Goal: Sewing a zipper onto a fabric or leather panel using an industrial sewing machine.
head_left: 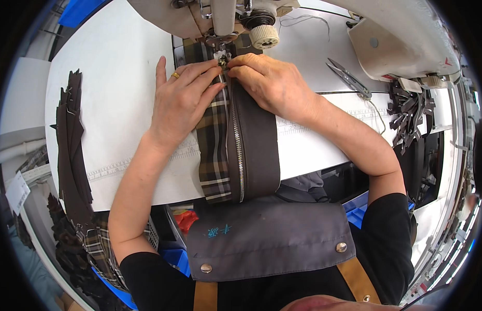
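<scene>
Under the sewing machine's presser foot [221, 53] runs a plaid fabric panel [214, 173] joined to a dark fabric strip [261, 155] with a metal zipper [238, 140]. My left hand [181, 96] rests on the plaid side, its fingers stretched toward the foot and the thumb apart. At the other side of the seam, my right hand [269, 83] has its fingers curled, the tips closed on the dark fabric's edge beside the foot. The needle and the exact stitching point are hidden among the fingertips and foot.
Thread snips [349, 80] lie right of my right hand. Dark fabric strips [72, 145] drape over the table's left edge, and more scraps [412, 109] hang at the right. A printed ruler [127, 165] crosses the white table [116, 67]. The machine head [173, 18] overhangs the hands.
</scene>
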### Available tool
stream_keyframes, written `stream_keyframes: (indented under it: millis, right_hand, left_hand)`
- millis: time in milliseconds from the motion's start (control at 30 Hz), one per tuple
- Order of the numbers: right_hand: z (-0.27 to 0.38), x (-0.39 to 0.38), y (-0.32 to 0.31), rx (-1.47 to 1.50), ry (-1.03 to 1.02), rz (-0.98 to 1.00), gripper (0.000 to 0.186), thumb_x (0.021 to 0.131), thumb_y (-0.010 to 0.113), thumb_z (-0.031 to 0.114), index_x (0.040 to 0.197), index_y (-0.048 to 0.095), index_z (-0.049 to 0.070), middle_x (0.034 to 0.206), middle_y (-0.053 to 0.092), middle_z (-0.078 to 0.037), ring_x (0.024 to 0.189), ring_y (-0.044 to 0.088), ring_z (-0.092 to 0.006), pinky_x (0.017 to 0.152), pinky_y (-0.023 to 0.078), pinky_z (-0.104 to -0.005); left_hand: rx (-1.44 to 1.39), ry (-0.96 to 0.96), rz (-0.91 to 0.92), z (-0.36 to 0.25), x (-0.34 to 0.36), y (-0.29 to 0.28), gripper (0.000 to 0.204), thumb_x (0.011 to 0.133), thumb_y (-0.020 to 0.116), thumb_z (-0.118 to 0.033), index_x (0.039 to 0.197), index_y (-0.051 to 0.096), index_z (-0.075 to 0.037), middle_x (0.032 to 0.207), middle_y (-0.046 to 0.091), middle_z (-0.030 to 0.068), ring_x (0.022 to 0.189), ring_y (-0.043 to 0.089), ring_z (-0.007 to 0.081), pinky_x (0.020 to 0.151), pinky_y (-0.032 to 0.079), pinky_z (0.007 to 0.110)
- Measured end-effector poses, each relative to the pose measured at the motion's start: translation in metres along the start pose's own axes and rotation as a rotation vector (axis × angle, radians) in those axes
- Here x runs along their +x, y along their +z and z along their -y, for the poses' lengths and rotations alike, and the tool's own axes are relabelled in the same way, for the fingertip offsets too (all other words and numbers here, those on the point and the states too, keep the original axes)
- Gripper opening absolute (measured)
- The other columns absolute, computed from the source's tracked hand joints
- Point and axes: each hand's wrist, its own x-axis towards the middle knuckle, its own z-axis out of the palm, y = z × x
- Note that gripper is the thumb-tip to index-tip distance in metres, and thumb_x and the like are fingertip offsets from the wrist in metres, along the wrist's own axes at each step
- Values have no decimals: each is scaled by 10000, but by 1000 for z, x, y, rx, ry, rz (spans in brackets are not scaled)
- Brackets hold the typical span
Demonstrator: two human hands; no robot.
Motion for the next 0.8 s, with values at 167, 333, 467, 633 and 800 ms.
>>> stream_keyframes:
  millis: [167,333,467,633,800]
  right_hand:
    - [1,0,0,-2,16,3,158,812,621,85,958,616,26,963,597,-85,815,626,-270,657,538,-369]
    - [2,3,3,51,2,-17,155,808,612,61,956,613,16,996,609,-89,831,634,-273,659,538,-371]
    - [1,5,5,26,-13,-10,159,807,612,60,955,616,2,1015,617,-94,850,639,-273,667,542,-367]
    - [0,5,4,13,-8,-14,160,808,615,63,953,621,-4,1021,620,-98,845,645,-271,673,549,-358]
    - [0,5,3,-18,-6,12,155,822,607,66,957,623,-9,1027,623,-96,848,654,-256,663,553,-351]
  left_hand:
    - [27,21,-1,1,0,-1,225,859,691,-214,1055,692,-103,1107,665,-31,914,650,173,1060,262,595]
    - [42,26,-25,6,-2,-5,182,854,696,-210,1000,712,-103,1067,683,-37,878,659,170,1071,240,595]
    - [32,2,-37,8,-2,-5,143,853,697,-197,959,722,-105,1038,689,-38,880,658,163,1083,220,590]
    - [28,-8,-55,9,2,-2,119,857,691,-185,943,720,-107,1025,692,-35,880,658,164,1085,217,584]
    - [-26,-67,-87,12,5,2,119,876,672,-191,941,706,-97,983,701,-47,843,663,173,1081,222,575]
